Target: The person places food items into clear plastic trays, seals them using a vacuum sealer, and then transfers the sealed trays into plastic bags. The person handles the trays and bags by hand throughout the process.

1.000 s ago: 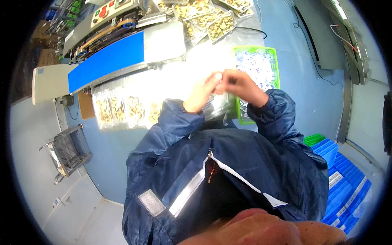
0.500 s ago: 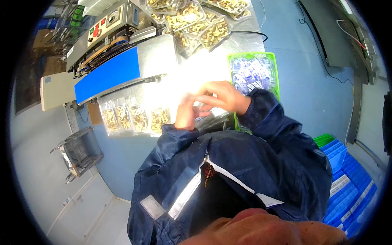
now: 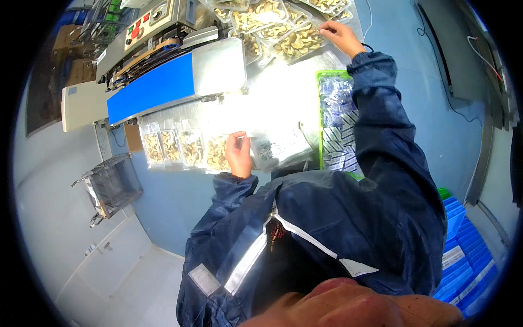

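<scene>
My right hand (image 3: 342, 37) reaches far out. Its bunched fingertips meet the rim of a clear plastic tray of dried mushroom slices (image 3: 298, 43), and whatever they pinch is too small to make out. Low in the middle, my left hand (image 3: 238, 154) has its fingers curled in. It is beside a stack of clear flat bags (image 3: 280, 148) and against a filled bag of mushroom slices (image 3: 218, 153); whether it grips a bag's edge is hidden. More filled bags (image 3: 192, 147) lie in a row to the left.
A sealing machine with a blue belt (image 3: 152, 87) and metal plate (image 3: 220, 65) stands at the left. A green-rimmed basket (image 3: 320, 122) of small white-and-blue packets is under my right forearm. More mushroom trays (image 3: 259, 16) are piled at the back. Blue crates (image 3: 463, 256) stand at lower right.
My hands, together over the bags before, have parted. The right one has gone up and right to the mushroom trays; the left has drawn slightly down and left, and the bag stack is uncovered.
</scene>
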Demonstrator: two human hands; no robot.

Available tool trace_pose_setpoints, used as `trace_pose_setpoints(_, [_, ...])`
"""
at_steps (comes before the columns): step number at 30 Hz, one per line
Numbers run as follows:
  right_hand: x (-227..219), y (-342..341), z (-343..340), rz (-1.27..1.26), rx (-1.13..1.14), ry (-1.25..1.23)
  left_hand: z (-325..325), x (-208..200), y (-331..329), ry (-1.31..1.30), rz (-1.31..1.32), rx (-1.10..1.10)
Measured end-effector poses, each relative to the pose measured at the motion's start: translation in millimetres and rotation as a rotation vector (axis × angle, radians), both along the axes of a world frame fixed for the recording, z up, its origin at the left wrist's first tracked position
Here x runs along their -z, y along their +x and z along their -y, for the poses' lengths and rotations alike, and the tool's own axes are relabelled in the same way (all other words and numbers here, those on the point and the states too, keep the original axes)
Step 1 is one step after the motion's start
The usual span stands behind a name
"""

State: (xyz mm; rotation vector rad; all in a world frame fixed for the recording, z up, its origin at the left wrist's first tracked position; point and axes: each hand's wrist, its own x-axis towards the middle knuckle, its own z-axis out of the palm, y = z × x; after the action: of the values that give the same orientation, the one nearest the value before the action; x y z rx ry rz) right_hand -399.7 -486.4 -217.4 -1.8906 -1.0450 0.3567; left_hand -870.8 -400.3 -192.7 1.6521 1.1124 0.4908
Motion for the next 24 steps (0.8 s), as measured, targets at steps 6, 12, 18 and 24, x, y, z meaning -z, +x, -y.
trace_pose_setpoints(6, [-125.1, -80.7, 73.6, -0.007, 0.03, -0.026, 4.7, -21.7, 20.3, 0.029, 0.031, 0.054])
trace_pose_setpoints(12, [-152.5, -207.2, 147.2, -1.178, 0.071, -0.225, 3.0, -33.9, 30.9, 0.329, -0.003, 0.146])
trace_pose_setpoints(18, [-126.8, -303.6, 162.2, -1.493, 0.26, -0.131, 13.9, -43.3, 19.3, 0.451, 0.083, 0.276])
trace_pose_setpoints(24, [-115.4, -350.9, 167.5, -1.387, 0.525, 0.013, 24.7, -44.5, -12.6, 0.543, 0.077, 0.386])
